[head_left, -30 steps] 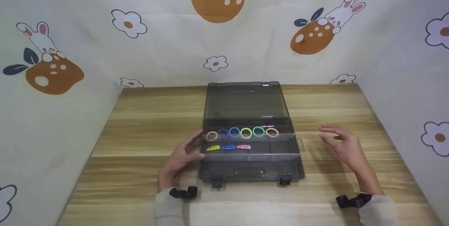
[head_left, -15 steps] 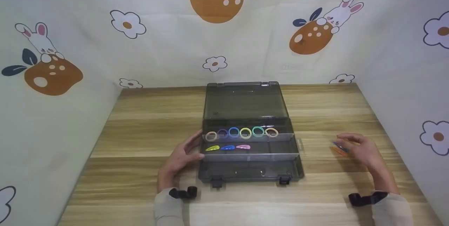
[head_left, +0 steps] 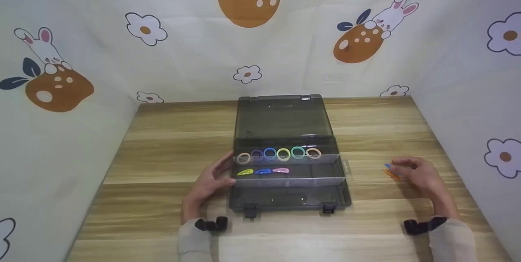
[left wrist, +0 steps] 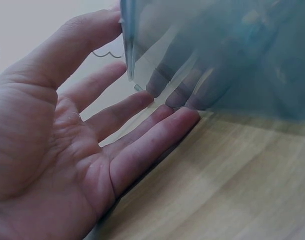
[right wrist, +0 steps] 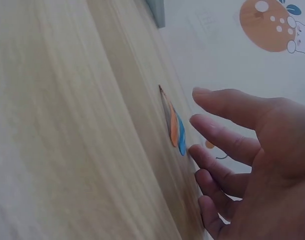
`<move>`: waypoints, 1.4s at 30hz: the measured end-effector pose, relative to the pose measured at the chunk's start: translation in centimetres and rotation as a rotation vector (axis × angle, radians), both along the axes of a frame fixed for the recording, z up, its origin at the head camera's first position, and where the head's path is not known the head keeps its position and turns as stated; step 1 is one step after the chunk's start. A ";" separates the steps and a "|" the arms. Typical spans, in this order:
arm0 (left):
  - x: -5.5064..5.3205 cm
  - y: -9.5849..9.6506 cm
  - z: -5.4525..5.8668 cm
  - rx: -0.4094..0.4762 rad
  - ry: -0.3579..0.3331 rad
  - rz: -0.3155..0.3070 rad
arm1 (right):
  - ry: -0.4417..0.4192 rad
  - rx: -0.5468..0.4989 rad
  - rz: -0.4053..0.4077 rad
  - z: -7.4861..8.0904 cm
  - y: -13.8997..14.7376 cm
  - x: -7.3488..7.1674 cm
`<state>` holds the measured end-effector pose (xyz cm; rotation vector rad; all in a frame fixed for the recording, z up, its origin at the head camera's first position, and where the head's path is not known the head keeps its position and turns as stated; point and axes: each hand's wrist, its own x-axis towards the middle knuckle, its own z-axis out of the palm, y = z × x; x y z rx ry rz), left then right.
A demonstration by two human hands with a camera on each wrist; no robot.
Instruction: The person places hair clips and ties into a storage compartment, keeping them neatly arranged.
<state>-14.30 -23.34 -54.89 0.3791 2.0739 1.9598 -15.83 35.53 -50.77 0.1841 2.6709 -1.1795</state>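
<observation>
An opened dark translucent case (head_left: 285, 119) lies on the wooden table. My left hand (head_left: 209, 184) rests against its left side. In the left wrist view, the extended fingers (left wrist: 142, 145) touch the case wall. Out to the right, an orange hair clip (head_left: 391, 174) and a blue hair clip (head_left: 388, 166) lie close together on the wood. Relaxed and holding nothing, my right hand (head_left: 419, 176) hovers beside them; the right wrist view shows its fingertips near the blue clip (right wrist: 181, 135). In the case's middle row sit a yellow clip (head_left: 245, 172), a blue one and a pink one (head_left: 281, 170).
Several coloured ring hair ties (head_left: 283, 154) line the case's back row. Its front compartment (head_left: 285, 195) faces me, with two latches (head_left: 250, 210) along the near edge. Patterned cloth (head_left: 187, 50) encloses the table at the back and sides.
My right hand has moved right, away from the case, and the orange and blue hair clips have come into sight by its fingertips. My left hand stays at the case.
</observation>
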 end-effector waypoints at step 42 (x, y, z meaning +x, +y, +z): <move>0.0 -0.1 0.1 -0.005 -0.019 -0.003 | 0.100 0.177 -0.036 0.4 -0.4 -0.7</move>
